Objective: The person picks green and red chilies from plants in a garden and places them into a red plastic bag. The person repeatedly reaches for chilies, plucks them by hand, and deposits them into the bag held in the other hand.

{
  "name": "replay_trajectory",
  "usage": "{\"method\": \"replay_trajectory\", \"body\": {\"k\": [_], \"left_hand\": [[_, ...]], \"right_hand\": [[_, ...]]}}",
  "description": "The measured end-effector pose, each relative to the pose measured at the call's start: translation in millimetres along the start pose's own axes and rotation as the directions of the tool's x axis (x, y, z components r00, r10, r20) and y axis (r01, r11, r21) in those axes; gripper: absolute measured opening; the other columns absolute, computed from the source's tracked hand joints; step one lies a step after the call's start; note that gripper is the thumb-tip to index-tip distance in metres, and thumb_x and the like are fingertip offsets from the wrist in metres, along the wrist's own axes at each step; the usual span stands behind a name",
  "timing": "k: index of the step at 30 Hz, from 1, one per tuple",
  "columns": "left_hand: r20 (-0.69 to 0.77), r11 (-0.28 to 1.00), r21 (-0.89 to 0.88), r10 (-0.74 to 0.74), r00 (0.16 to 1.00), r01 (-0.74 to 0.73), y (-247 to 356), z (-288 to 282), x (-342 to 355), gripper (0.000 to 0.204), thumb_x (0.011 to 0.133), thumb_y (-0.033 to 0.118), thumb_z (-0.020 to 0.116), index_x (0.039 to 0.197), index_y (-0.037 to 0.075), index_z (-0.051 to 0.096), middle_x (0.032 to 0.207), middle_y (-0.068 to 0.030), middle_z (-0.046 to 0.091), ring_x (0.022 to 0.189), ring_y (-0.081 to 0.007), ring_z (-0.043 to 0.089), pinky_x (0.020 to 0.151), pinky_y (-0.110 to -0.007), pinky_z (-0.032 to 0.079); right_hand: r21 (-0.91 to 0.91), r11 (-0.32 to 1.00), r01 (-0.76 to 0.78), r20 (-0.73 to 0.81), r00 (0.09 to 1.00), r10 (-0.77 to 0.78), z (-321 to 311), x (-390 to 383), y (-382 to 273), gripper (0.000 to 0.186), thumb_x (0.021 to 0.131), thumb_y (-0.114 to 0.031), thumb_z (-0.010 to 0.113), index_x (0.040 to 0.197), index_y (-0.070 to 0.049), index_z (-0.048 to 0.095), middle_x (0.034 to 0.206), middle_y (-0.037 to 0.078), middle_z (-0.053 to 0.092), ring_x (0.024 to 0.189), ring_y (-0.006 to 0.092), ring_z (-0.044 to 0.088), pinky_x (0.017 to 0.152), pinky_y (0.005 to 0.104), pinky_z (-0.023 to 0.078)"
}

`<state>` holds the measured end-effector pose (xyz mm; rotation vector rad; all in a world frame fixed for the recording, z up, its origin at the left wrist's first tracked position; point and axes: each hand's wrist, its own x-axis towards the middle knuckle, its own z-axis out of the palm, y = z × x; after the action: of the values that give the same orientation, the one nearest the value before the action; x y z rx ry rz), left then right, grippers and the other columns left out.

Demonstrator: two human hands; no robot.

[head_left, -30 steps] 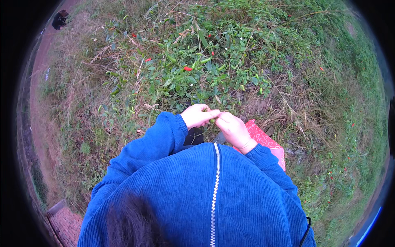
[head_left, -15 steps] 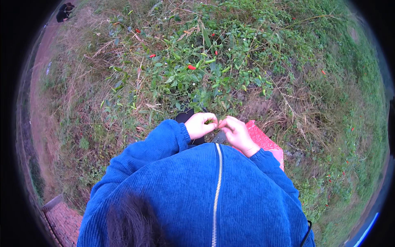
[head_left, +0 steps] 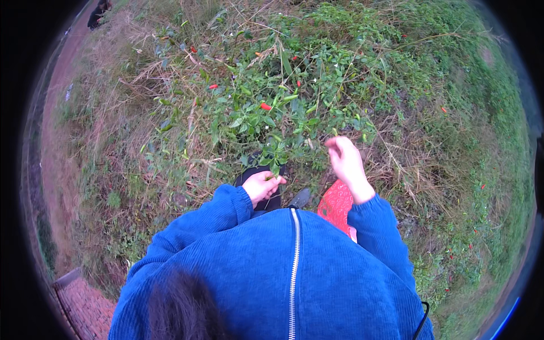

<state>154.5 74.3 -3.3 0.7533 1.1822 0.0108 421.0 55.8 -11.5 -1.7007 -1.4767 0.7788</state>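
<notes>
My left hand (head_left: 262, 186) is closed in a pinch on the leafy stem of a chili plant (head_left: 275, 154), just above my dark-trousered leg. Something green shows at its fingertips, but its end is hidden. My right hand (head_left: 346, 162) is raised to the right of the plant, fingers apart, and nothing shows in it. Below the right hand lies a red patterned bag (head_left: 334, 205), partly covered by my sleeve. A red chili (head_left: 266, 106) and a green chili (head_left: 290, 97) hang on the plant beyond my hands.
Dry grass (head_left: 396, 164) and tangled stalks surround the plants. More red chilies (head_left: 451, 256) dot the growth at right. A grey shoe (head_left: 300, 198) rests between my leg and the bag. Brick paving (head_left: 85, 303) lies at lower left, and a dark-clothed person (head_left: 97, 16) is far off at upper left.
My hands, together before, are now apart. The right hand has moved up and right and opened; the left has moved slightly left and down onto the leafy stem.
</notes>
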Motion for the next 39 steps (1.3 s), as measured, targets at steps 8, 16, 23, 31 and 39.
{"method": "replay_trajectory", "body": {"k": [8,16,23,31,39], "left_hand": [[-0.221,0.913,-0.386,0.046,0.974,-0.131,-12,-16,39,0.021,0.093,0.018,0.053,0.111,0.008,0.06,0.076,0.004,0.055,0.059,-0.0049,0.048,0.051,-0.018,0.038],[-0.229,0.96,-0.089,0.241,0.943,-0.267,8,-31,193,0.029,0.09,0.033,0.06,0.102,0.007,0.063,0.072,0.0035,0.055,0.06,-0.0075,0.051,0.051,-0.022,0.042],[-0.165,0.983,-0.061,0.162,0.973,-0.174,17,-35,190,0.019,0.088,0.028,0.062,0.087,0.01,0.061,0.069,0.0049,0.053,0.052,-0.0056,0.048,0.041,-0.022,0.037],[0.049,0.963,-0.104,0.255,0.966,-0.249,9,-44,161,0.023,0.087,0.029,0.063,0.095,0.008,0.062,0.083,0.002,0.061,0.06,-0.0068,0.05,0.049,-0.023,0.04],[-0.039,0.827,-0.556,0.078,0.996,-0.086,3,-47,78,0.017,0.083,0.02,0.065,0.095,0.009,0.061,0.075,0.0035,0.057,0.058,-0.0047,0.048,0.04,-0.022,0.034]], "right_hand": [[0.01,0.86,-0.511,0.454,0.768,0.451,107,78,83,0.027,0.084,-0.012,0.061,0.108,-0.001,0.062,0.088,0.014,0.066,0.08,0.0253,0.065,0.068,0.0363,0.051],[0.363,0.721,-0.59,0.406,0.797,0.448,126,53,103,0.015,0.09,-0.011,0.052,0.098,-0.004,0.062,0.08,0.008,0.062,0.071,0.0175,0.059,0.062,0.0307,0.047],[-0.192,0.967,-0.165,0.417,0.878,0.233,105,48,70,0.026,0.079,-0.015,0.057,0.102,-0.003,0.064,0.084,0.016,0.065,0.081,0.0306,0.064,0.074,0.0392,0.05],[-0.02,1.0,-0.007,0.039,0.999,0.008,59,70,13,0.025,0.077,0.006,0.053,0.098,-0.004,0.063,0.091,0.012,0.063,0.083,0.0225,0.062,0.074,0.0314,0.049],[0.203,0.968,-0.146,0.115,0.986,0.124,32,46,-21,0.021,0.086,0.003,0.048,0.1,-0.002,0.063,0.095,0.003,0.061,0.085,0.01,0.057,0.077,0.0229,0.045]]}}
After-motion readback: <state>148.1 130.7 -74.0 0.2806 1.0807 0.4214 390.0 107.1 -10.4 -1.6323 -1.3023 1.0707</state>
